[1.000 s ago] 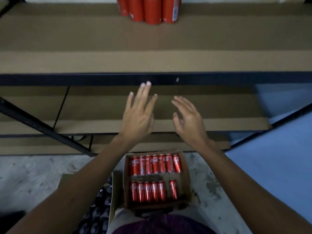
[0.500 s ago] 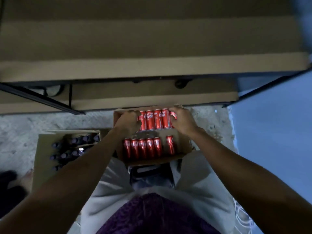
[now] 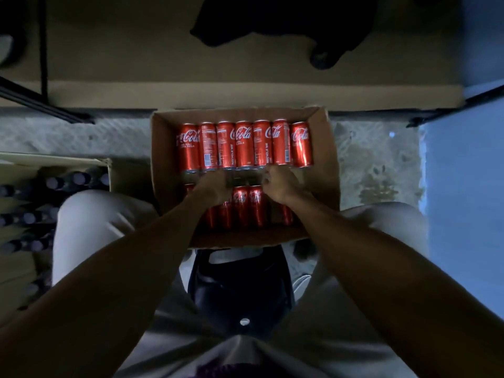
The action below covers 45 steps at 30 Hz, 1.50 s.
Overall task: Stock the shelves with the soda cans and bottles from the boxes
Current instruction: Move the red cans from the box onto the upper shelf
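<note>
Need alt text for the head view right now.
Both hands, left and right, reach into an open cardboard box of red cola cans lying in two rows on the floor; a second box of dark bottles stands to the left.

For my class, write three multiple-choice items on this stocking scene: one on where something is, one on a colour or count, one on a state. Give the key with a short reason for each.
1. Where does the box of bottles stand?
A. On the person's left, beside the can box
B. On the shelf
C. On the person's right

2. How many cans lie in the far row?
A. Three
B. Seven
C. Twelve

3. What are the two hands doing?
A. Hanging idle at the sides
B. Reaching into the can box, fingers curled at the near ends of the far-row cans
C. Holding a bottle each

Key: 1 A, dark bottle caps show at the left edge, by the left knee. 2 B, seven red cans lie side by side. 3 B, the left hand and right hand sit inside the box between the two rows.
</note>
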Each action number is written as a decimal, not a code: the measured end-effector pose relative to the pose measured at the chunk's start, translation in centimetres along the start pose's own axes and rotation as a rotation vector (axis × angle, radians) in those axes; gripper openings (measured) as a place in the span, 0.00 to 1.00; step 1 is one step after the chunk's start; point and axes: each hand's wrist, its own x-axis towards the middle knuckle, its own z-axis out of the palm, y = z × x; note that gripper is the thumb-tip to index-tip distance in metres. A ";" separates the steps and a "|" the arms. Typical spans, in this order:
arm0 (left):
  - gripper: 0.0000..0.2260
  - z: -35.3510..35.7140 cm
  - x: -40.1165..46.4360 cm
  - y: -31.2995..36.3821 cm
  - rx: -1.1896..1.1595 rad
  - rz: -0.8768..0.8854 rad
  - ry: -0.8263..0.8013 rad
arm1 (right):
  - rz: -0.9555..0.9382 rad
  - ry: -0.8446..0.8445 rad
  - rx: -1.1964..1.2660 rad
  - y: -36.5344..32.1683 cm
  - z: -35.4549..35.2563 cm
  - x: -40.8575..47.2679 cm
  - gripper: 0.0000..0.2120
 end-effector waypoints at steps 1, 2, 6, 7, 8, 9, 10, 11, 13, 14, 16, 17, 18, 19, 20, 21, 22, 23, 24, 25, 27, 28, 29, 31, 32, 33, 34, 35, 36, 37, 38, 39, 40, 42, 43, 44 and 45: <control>0.12 1.2 1.1 -0.7 -0.009 0.000 -0.001 | -0.002 -0.016 -0.009 0.5 1.0 1.0 0.10; 0.12 2.2 2.1 -1.4 -0.015 0.003 -0.010 | -0.007 -0.031 -0.027 1.0 2.1 1.9 0.11; 0.12 5.5 5.5 -3.3 0.026 -0.009 -0.056 | -0.022 -0.077 -0.114 3.1 5.8 5.2 0.12; 0.13 6.2 6.3 -3.7 0.033 -0.021 -0.051 | -0.031 -0.085 -0.138 3.6 6.6 5.9 0.12; 0.14 6.7 6.8 -3.9 0.032 -0.037 -0.051 | -0.030 -0.099 -0.161 4.1 7.4 6.5 0.11; 0.16 7.2 7.3 -4.2 0.040 -0.037 -0.048 | -0.025 -0.110 -0.180 4.6 8.1 7.1 0.12; 0.18 7.7 7.8 -4.5 0.047 -0.034 -0.049 | -0.019 -0.127 -0.195 5.0 8.8 7.5 0.13; 0.19 8.2 8.3 -4.9 0.058 -0.025 -0.046 | -0.010 -0.141 -0.199 5.3 9.6 7.9 0.15; 0.21 9.4 9.0 -5.7 0.108 -0.009 -0.040 | 0.005 -0.163 -0.193 5.9 10.9 8.7 0.24; 0.21 9.9 9.2 -5.9 0.129 -0.008 -0.040 | 0.010 -0.173 -0.197 6.2 11.5 8.9 0.29; 0.17 10.8 9.5 -6.4 0.168 -0.001 -0.033 | 0.019 -0.189 -0.223 6.6 12.3 9.2 0.33; 0.16 11.0 9.6 -6.4 0.192 -0.001 -0.015 | 0.024 -0.187 -0.236 6.8 12.6 9.4 0.33; 0.16 11.0 9.6 -6.3 0.215 -0.010 -0.002 | 0.025 -0.175 -0.247 6.9 12.9 9.4 0.32; 0.18 10.9 9.7 -6.1 0.231 -0.031 0.004 | 0.022 -0.154 -0.251 7.0 13.0 9.5 0.31; 0.19 10.7 9.8 -6.0 0.232 -0.057 -0.003 | 0.021 -0.131 -0.243 7.1 13.2 9.6 0.30; 0.20 10.5 9.8 -5.9 0.222 -0.072 -0.011 | 0.021 -0.108 -0.226 7.1 13.2 9.6 0.31; 0.21 10.3 9.8 -5.8 0.204 -0.079 -0.023 | 0.028 -0.090 -0.202 7.2 13.1 9.5 0.31; 0.23 10.2 9.9 -5.8 0.183 -0.079 -0.030 | 0.036 -0.073 -0.171 7.2 13.0 9.3 0.33; 0.27 10.2 9.8 -5.8 0.164 -0.078 -0.037 | 0.048 -0.059 -0.127 7.4 12.8 9.0 0.34; 0.31 10.3 9.6 -5.8 0.141 -0.073 -0.042 | 0.060 -0.048 -0.076 7.5 12.5 8.7 0.35; 0.37 10.8 9.1 -5.6 0.041 -0.050 -0.042 | 0.087 -0.044 0.002 7.7 11.8 7.9 0.37; 0.39 10.9 8.7 -5.3 -0.030 -0.029 -0.046 | 0.100 -0.047 0.022 7.8 11.6 7.5 0.36; 0.39 11.0 8.3 -5.0 -0.092 -0.008 -0.039 | 0.106 -0.042 0.033 7.9 11.4 7.3 0.35; 0.31 11.0 7.7 -4.4 -0.117 -0.006 -0.019 | 0.106 0.002 0.023 8.0 11.5 6.7 0.31; 0.25 10.9 7.5 -4.2 -0.117 -0.018 -0.006 | 0.113 0.027 0.019 8.0 11.5 6.7 0.30; 0.23 11.0 7.3 -4.1 -0.135 -0.020 0.026 | 0.120 0.055 0.029 7.9 11.6 6.5 0.30; 0.25 11.1 6.9 -4.0 -0.168 -0.017 0.066 | 0.133 0.083 0.054 7.8 11.7 6.1 0.30; 0.28 11.4 6.5 -4.0 -0.212 -0.020 0.105 | 0.146 0.110 0.092 7.6 11.8 5.7 0.31; 0.31 11.6 5.9 -4.1 -0.240 -0.027 0.146 | 0.156 0.137 0.127 7.4 11.8 5.3 0.33; 0.30 11.8 5.3 -4.0 -0.253 -0.033 0.186 | 0.161 0.160 0.149 7.3 12.0 5.0 0.34; 0.27 12.0 4.6 -3.9 -0.252 -0.050 0.214 | 0.164 0.174 0.156 7.1 12.1 4.5 0.36; 0.22 12.2 3.9 -3.7 -0.243 -0.068 0.232 | 0.164 0.182 0.147 6.9 12.3 4.0 0.36; 0.17 12.2 3.2 -3.5 -0.240 -0.081 0.248 | 0.167 0.194 0.134 6.6 12.4 3.5 0.35; 0.12 12.2 2.1 -3.1 -0.272 -0.094 0.296 | 0.174 0.264 0.160 6.0 12.7 2.4 0.29; 0.11 12.0 1.6 -2.8 -0.283 -0.108 0.325 | 0.172 0.322 0.201 5.7 12.8 1.9 0.27; 0.12 11.7 1.1 -2.5 -0.293 -0.125 0.355 | 0.159 0.388 0.257 5.3 12.8 1.4 0.25; 0.12 11.3 0.8 -2.2 -0.315 -0.133 0.389 | 0.132 0.452 0.321 4.9 12.7 0.9 0.23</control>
